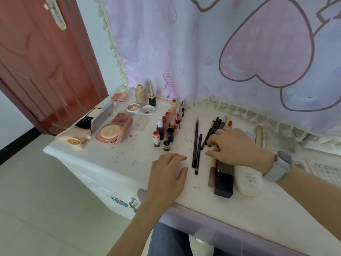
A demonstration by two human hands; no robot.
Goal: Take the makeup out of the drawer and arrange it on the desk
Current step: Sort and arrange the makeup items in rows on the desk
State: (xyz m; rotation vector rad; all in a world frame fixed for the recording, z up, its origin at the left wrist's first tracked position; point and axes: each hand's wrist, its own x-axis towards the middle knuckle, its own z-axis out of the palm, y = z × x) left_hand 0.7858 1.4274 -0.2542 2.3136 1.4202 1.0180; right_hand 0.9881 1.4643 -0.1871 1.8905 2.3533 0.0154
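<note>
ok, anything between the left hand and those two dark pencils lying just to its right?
Nothing visible. The left hand lies flat on the desk, and only bare desktop separates its fingertips from the two dark pencils. The right hand is on the far side of them, over the other pencil bunch.

Lighting: bright, even daylight, diffused thru the pink curtain (212,52) behind the desk (129,163). Shadows: soft, faint, short; small ones under the hands on the desk top. Glare: glossy sheen on the red door (36,61) left of the desk, esp. low on its panel. Colour: slightly washed, pale cast. Sharpness: fair at centre; mild softness overall, label text unreadable. Distortion: wide-angle bend, door frame and desk edge curve twd picture borders; corners smeared.
</note>
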